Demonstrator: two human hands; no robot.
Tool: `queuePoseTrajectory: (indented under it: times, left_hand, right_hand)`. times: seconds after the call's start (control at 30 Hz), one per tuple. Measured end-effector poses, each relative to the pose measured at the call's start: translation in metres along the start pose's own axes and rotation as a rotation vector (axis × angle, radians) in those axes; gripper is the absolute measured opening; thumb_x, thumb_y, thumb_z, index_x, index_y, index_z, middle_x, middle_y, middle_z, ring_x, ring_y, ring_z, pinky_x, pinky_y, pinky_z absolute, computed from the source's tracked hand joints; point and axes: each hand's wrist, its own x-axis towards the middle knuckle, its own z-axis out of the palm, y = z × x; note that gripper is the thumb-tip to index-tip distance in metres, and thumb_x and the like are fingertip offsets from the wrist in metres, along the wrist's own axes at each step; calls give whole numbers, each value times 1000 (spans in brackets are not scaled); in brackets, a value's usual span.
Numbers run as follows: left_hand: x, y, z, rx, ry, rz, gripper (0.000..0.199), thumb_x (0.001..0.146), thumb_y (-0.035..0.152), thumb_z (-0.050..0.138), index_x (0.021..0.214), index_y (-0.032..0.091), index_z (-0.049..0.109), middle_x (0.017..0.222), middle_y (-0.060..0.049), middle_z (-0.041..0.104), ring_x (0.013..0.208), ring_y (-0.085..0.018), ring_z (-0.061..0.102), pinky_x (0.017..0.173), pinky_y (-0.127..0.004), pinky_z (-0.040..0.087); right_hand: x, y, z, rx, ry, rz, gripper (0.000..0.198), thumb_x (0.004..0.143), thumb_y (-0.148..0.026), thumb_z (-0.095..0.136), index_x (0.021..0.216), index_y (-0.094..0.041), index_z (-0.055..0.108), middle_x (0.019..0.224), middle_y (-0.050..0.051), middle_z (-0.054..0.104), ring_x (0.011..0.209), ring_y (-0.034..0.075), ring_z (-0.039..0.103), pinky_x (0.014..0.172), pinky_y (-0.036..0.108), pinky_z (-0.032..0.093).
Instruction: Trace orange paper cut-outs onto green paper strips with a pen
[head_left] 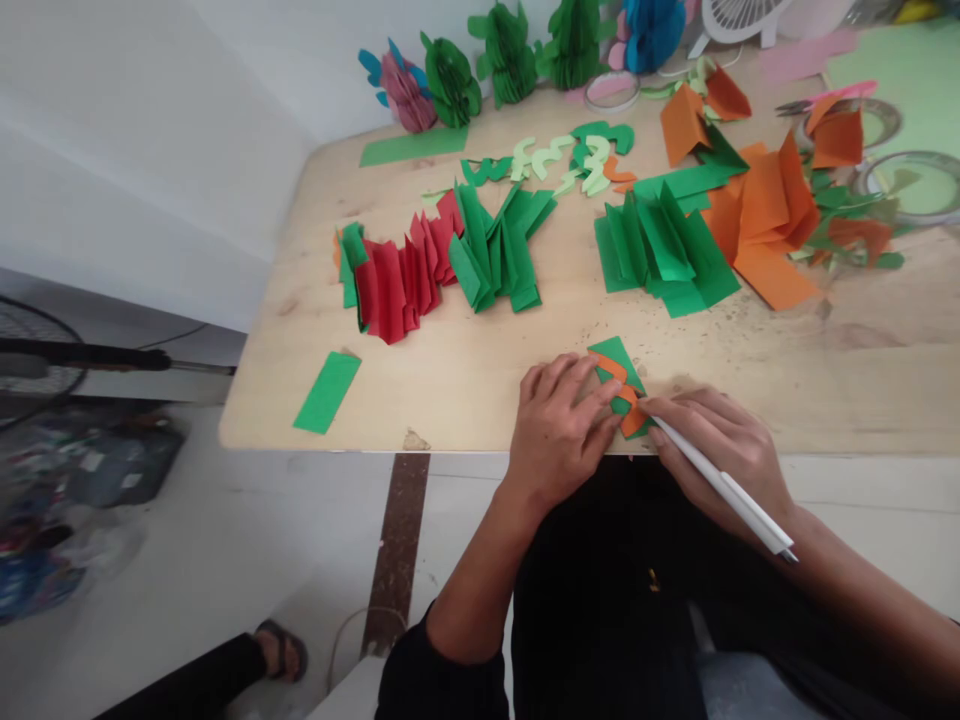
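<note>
— Where to look first?
— Near the front edge of the pale wooden table (pixel 442 385): a flat green paper rectangle (pixel 622 353), with a wavy orange paper cutout (pixel 633 414) lying on top, between the two hands.
— And the left hand (pixel 559 430)?
— Palm down, fingers loosely bent and slightly apart, tips resting on the cutout and the green paper beneath. Pressing from above, with nothing visibly clasped.
— The right hand (pixel 720 450)?
— Closed around a slim white plastic pen (pixel 727 490), fingers drawn together at the cutout's right side. Clicker end pointing back toward the wrist; writing tip too hidden to make out.
— Farther in?
— Just beyond, a green pleated paper bundle (pixel 667 245), with folded orange paper pieces (pixel 776 195) against its right side. Off to the left, a second green pleated paper bundle (pixel 499 245), touching a row of red pleated paper (pixel 405 270).
— Nearer the left edge?
— A loose green paper strip (pixel 327 392), well apart from the left hand.
— Toward the back?
— Wavy scraps of pale and dark green paper (pixel 551 155) in the middle. Behind, by the wall, standing pleated paper figures (pixel 510 60) in pink, green and blue. At far right, pink-handled scissors (pixel 847 92); near the top, partly cut off, a small white fan (pixel 742 15).
</note>
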Motion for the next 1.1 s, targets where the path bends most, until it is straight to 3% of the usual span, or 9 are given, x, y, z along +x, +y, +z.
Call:
queuePoseTrajectory:
  times: [0.27,0.6,0.77,0.9,1.1]
  left_hand:
    - [-1,0,0,-26,2,-5,29,94,32,51,116,21,65,135,-10,55,127,-28,45,106,-47,32]
    - [0,-1,1,-7,19,14,33,93,42,53,114,21,65,135,-10,55,127,-28,44,105,-46,33]
    - [0,-1,1,-9,18,10,34,92,43,55,115,21,65,135,-10,55,127,-28,45,106,-46,32]
    - [0,-1,0,-5,10,3,34,92,43,55,115,21,66,135,-10,56,127,-29,45,106,-46,32]
    - [0,-1,-1,-16,5,-3,33,92,42,54,115,21,66,134,-11,56,126,-29,46,105,-47,33]
  right_hand:
    - [-1,2,1,-9,0,-13,28,82,-6,61,110,-12,61,82,7,70,76,20,63,73,36,52]
    - [1,0,-2,69,-9,52,28,84,-8,60,110,-16,61,86,7,71,77,19,64,73,36,52]
    - [7,-6,-12,188,-45,236,16,88,-14,56,100,-21,64,84,4,72,74,17,66,68,31,52]
    - [7,-8,-14,187,-129,222,8,88,-18,55,88,-22,62,74,0,70,67,15,66,64,31,50]
    - [6,-9,-11,169,-141,203,7,88,-19,54,84,-23,58,69,-2,68,63,14,63,63,31,47]
